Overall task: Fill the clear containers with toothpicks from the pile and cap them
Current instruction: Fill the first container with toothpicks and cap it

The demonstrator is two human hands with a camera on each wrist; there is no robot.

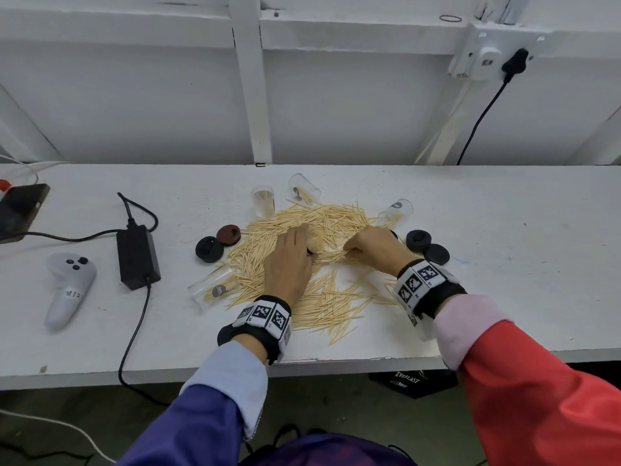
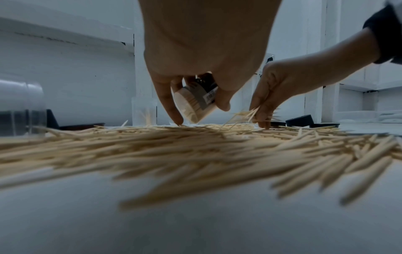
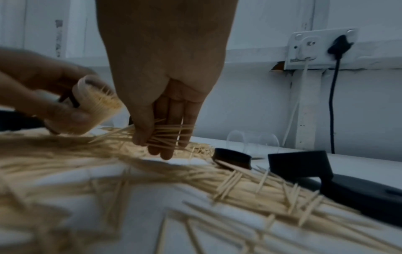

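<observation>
Our left hand (image 1: 288, 264) grips a clear container (image 2: 195, 103), tilted low over the toothpick pile (image 1: 302, 257) with its mouth turned toward our right hand (image 1: 373, 247); it looks nearly full, packed tips showing at the opening. Our right hand pinches a loose bundle of toothpicks (image 3: 167, 135) between thumb and fingers, just beside that mouth, fingertips touching the table (image 1: 504, 264).

To do this step well, we judge it best to square the bundle first: several sticks splay crosswise, and a crooked one will likely jam against those already inside. Tapping the ends level, then sliding them in parallel to the packed sticks, should serve. Keeping the container only slightly tipped should stop the contents spilling back.

Other containers wait: one upright (image 1: 263, 201) behind the pile, three lying on their sides (image 1: 304, 190) (image 1: 396, 211) (image 1: 211, 287), each holding only a few sticks. Black caps (image 1: 418, 239) sit to the right, another black cap (image 1: 209, 249) and a reddish-brown cap (image 1: 228, 235) to the left.
</observation>
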